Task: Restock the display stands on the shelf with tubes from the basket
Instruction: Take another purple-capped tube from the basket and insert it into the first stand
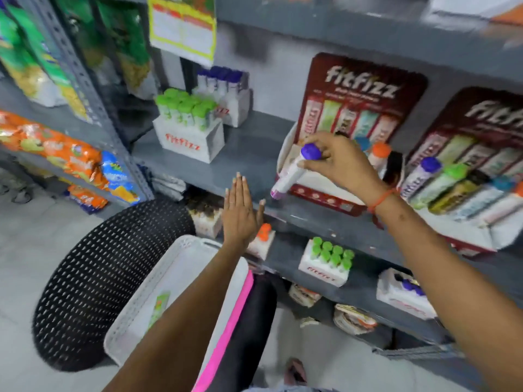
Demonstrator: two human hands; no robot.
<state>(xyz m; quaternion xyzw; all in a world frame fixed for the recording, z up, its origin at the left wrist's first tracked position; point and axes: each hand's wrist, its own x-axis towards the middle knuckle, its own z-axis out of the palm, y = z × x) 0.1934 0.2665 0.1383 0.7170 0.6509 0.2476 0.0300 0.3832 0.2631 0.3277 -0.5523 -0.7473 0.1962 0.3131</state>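
Observation:
My right hand (339, 162) grips a white tube with a purple cap (291, 172) near its top, holding it tilted at the left end of the red display stand (365, 89) on the grey shelf (249, 154). An orange-capped tube (379, 154) stands in that stand behind my hand. A second stand (481, 114) to the right holds several tubes lying side by side. My left hand (240, 210) hovers flat with fingers together, holding nothing, above the white basket (133, 321). A green-labelled tube (160, 306) lies in the basket.
White boxes of green-capped (189, 123) and purple-capped tubes (223, 89) stand at the shelf's left. More tube boxes (328, 261) sit on the lower shelf. A black perforated stool (93, 273) carries the basket. Snack bags (56, 154) fill the left rack.

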